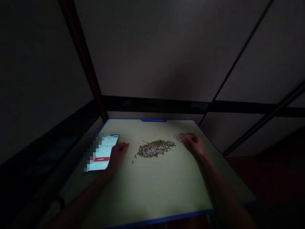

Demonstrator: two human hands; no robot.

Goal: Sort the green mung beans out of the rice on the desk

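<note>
A spread-out pile of small green and pale grains (156, 149) lies in the middle of the pale table (152, 187). To its right, my right hand (195, 144) has its fingers closed on a clear plastic container (180, 137), whose exact shape is hard to make out in the dim light. Left of the pile, my left hand (119, 153) rests with curled fingers close to the tabletop; whether anything is inside them is hidden. Beside that hand, and partly behind it, a lit phone (103, 154) shows a timer screen with a red button.
Blue edging (166, 221) runs around the table. Pale panels (152, 57) with dark strips stand behind the far edge. A few stray grains (132, 162) lie left of the pile. The room is dark, and part of the phone is pixelated.
</note>
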